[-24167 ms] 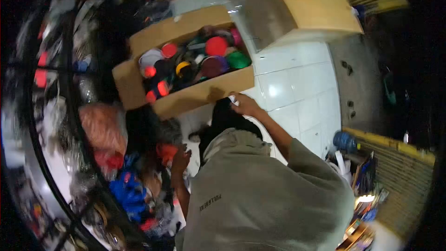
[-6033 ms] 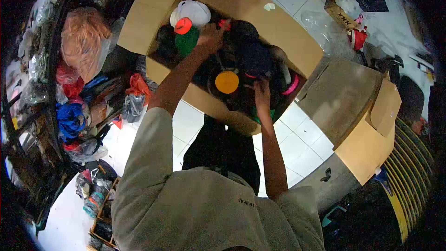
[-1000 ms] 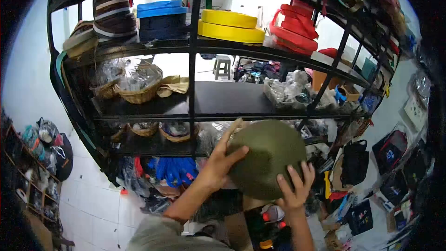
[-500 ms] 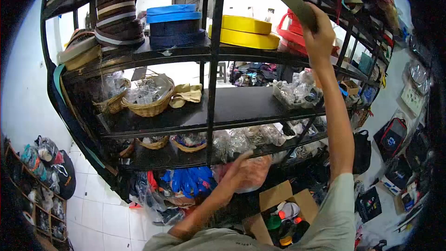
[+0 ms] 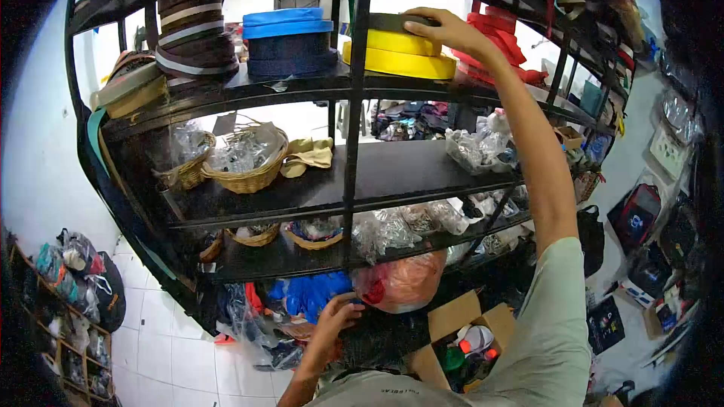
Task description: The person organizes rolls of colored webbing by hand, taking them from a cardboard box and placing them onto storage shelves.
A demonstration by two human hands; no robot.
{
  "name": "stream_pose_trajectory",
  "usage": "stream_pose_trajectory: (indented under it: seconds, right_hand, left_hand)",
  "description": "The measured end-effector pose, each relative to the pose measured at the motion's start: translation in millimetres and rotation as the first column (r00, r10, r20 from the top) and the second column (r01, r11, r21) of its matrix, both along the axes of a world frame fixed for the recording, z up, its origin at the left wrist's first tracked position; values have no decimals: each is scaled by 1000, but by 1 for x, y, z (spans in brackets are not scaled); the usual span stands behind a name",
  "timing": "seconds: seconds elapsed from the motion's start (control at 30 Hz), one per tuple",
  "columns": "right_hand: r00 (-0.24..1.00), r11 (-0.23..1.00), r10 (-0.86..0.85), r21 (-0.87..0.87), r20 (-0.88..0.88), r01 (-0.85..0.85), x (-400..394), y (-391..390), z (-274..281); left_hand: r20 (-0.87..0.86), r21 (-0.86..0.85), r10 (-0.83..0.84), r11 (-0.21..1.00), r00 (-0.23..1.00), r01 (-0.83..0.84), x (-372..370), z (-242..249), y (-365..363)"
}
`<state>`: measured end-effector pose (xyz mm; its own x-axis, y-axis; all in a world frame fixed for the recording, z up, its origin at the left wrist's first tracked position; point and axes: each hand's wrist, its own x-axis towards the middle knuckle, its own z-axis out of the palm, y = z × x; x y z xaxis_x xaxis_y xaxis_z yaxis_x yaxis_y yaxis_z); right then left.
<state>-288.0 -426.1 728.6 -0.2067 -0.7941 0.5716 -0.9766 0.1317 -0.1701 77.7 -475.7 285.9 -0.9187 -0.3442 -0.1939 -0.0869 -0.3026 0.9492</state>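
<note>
The right hand [image 5: 445, 30] lies flat, fingers spread, on a flat dark olive roll of webbing [image 5: 392, 22] that rests on top of two stacked yellow webbing rolls [image 5: 400, 56] on the top shelf of the black metal rack [image 5: 354, 143]. Just left of them stand blue and navy rolls [image 5: 286, 41] and a brown-and-cream striped stack [image 5: 192, 26]; red rolls [image 5: 501, 41] crowd the right side.

The left hand [image 5: 335, 316] hangs low, fingers loosely curled against an orange plastic bag [image 5: 403, 286] at the bottom shelf edge, gripping nothing clearly.

Woven wicker baskets [image 5: 245, 173] hold clear crinkled packets; the middle shelf beside them has bare room. An open cardboard box [image 5: 460, 332] on the floor holds coloured caps.
</note>
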Motion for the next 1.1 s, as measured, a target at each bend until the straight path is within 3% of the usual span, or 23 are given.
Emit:
stream_pose_trajectory:
  seconds: [0.27,0.33,0.37,0.4,0.43,0.47,0.5,0.57,0.6,0.63,0.67,0.7,0.73,0.77,0.8,0.83,0.87,0.9,0.93,1.0,1.07,1.1]
  right_hand:
    - [993,991,6,-129,-119,-22,-30,-19,2]
    - [992,996,-37,-85,-120,27,-16,-18,1]
    - [982,983,-185,5,41,185,2,-16,-3]
    - [977,977,-211,10,-24,211,1,-20,-9]
    - [939,991,-97,-121,-329,60,4,-10,-15]
    - [768,930,-105,-336,-631,-149,-48,-56,-32]
    - [855,927,-110,-364,-508,-96,-8,-17,-60]
    - [845,834,-234,-546,-480,-80,48,52,-142]
    - [861,793,-283,-608,-423,-38,73,83,-186]
    - [941,792,-247,-608,-230,59,93,117,-243]
    - [981,785,-193,-605,-36,132,116,154,-312]
    - [965,701,-155,-664,214,260,139,185,-396]
    - [855,651,-288,-566,432,506,165,217,-478]
    - [655,459,-406,-478,637,749,217,252,-538]
    - [407,256,-417,-325,813,910,269,286,-596]
    - [302,103,-483,-289,822,952,315,322,-662]
    - [94,-51,-552,-146,828,988,360,349,-651]
    - [95,-178,-459,-196,883,964,393,376,-683]
    - [-50,-231,-457,-64,888,971,422,413,-700]
    - [-145,-272,-585,-24,798,962,465,491,-754]
    - [-510,-254,-468,443,722,860,483,555,-754]
    - [-478,-285,-448,386,755,877,480,571,-758]
  left_hand:
    - [-7,11,-44,999,999,44,-8,0,8]
    - [19,-19,-61,998,998,61,-11,2,15]
    - [26,-40,-68,997,997,69,-13,3,18]
    - [87,-53,-127,990,988,132,-15,-4,19]
    - [42,-38,-112,993,993,114,-21,-18,20]
    - [7,-21,-108,994,994,108,-28,-36,21]
    - [-77,-443,-190,886,979,137,-36,-60,16]
    - [-76,-633,-360,738,930,234,-47,-101,17]
    - [4,-545,-398,768,918,336,-49,-123,23]
    - [85,-449,-433,787,898,422,-50,-146,28]
    - [212,-608,-533,584,819,538,-50,-177,29]
    - [328,-721,-593,346,735,601,-52,-225,18]
    - [445,-679,-604,254,661,689,-43,-262,9]
    - [560,-589,-600,197,572,784,-35,-302,-2]
    - [661,-482,-581,157,475,862,-24,-333,-16]
    - [749,-356,-551,134,368,925,-7,-357,-29]
    - [807,-240,-517,154,285,959,9,-374,-39]
    - [857,-115,-479,185,192,976,23,-386,-47]
    - [882,-24,-450,246,136,969,33,-391,-52]
    - [913,101,-402,381,66,919,44,-391,-45]
    - [921,182,-389,499,31,847,44,-395,-30]
    - [904,225,-426,538,32,812,38,-396,-19]
